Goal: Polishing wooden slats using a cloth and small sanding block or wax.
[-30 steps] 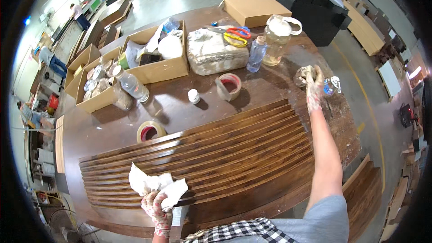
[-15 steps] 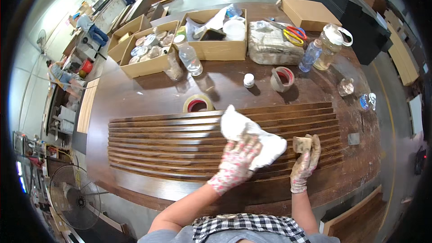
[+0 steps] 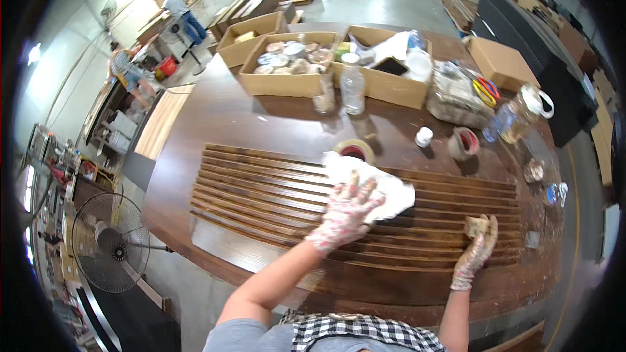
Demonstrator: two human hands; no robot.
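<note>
On the table lies a panel of long dark brown wooden slats (image 3: 254, 186), running left to right. My left hand (image 3: 342, 216), in a white glove with pink marks, has its fingers spread over a crumpled white cloth (image 3: 392, 194) and holds it against the slats near the middle. My right hand (image 3: 475, 257), in a stained glove of the same sort, is at the panel's right part. Between its thumb and fingers is a small brown-stained pad (image 3: 476, 225); its exact kind is unclear. A roll of tape (image 3: 365, 146) sits just beyond the cloth, partly hidden by it.
Beyond the slats stand cardboard boxes (image 3: 287, 85) of small containers, a clear bottle (image 3: 353, 88), a white-capped small bottle (image 3: 424, 137), another tape roll (image 3: 463, 145), scissors (image 3: 485, 91) and a jug (image 3: 523, 114). A floor fan (image 3: 111, 241) is left of the table. People work far left.
The view has swung left, so the table sits further right in the picture. My left hand and the cloth have shifted leftward along the slats; the right hand stays near the panel's right part.
</note>
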